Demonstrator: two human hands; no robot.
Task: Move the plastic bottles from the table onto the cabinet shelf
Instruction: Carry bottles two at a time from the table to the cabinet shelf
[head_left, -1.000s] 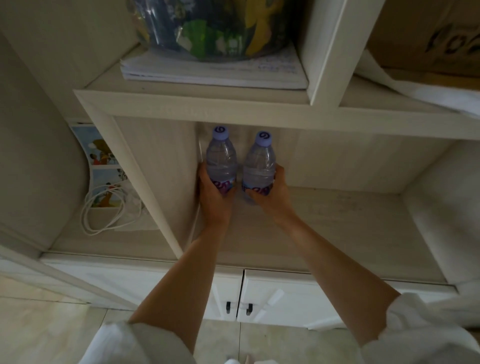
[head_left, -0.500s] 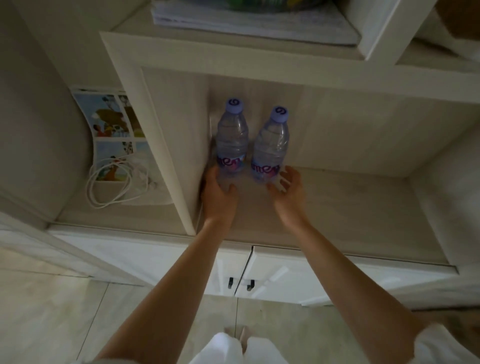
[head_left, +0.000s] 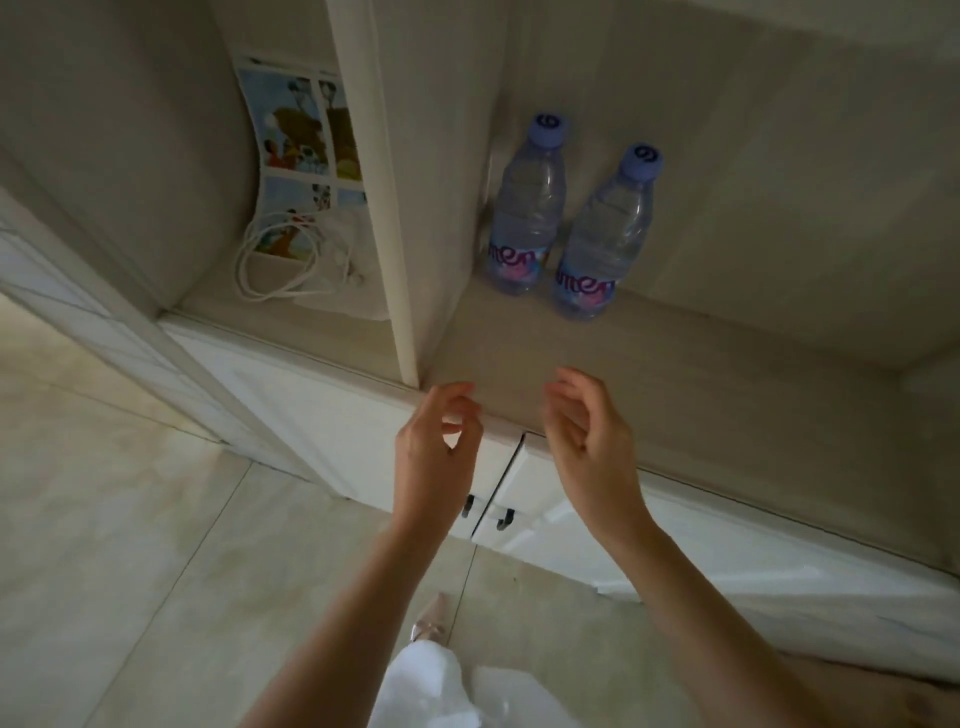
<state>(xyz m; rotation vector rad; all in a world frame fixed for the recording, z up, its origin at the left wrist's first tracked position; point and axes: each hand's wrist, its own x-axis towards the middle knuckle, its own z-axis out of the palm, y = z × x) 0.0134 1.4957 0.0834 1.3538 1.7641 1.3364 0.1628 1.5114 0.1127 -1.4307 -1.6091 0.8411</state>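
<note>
Two clear plastic bottles with purple caps stand upright side by side at the back left of the cabinet shelf (head_left: 727, 395). The left bottle (head_left: 527, 208) is close to the compartment's side panel; the right bottle (head_left: 605, 234) stands just beside it. My left hand (head_left: 436, 447) and my right hand (head_left: 592, 436) hover over the shelf's front edge, well short of the bottles. Both hands hold nothing, with fingers loosely curled and apart.
A vertical divider panel (head_left: 384, 208) separates this compartment from the one on the left, where a coiled white cable (head_left: 280, 260) lies in front of a picture sheet (head_left: 301, 135). Below the shelf are white cabinet doors (head_left: 571, 525) with dark handles, then tiled floor (head_left: 130, 545).
Both hands let go of the bottles and drew back toward me to the shelf's front edge. The bottles stay standing on the shelf. The view has tilted downward.
</note>
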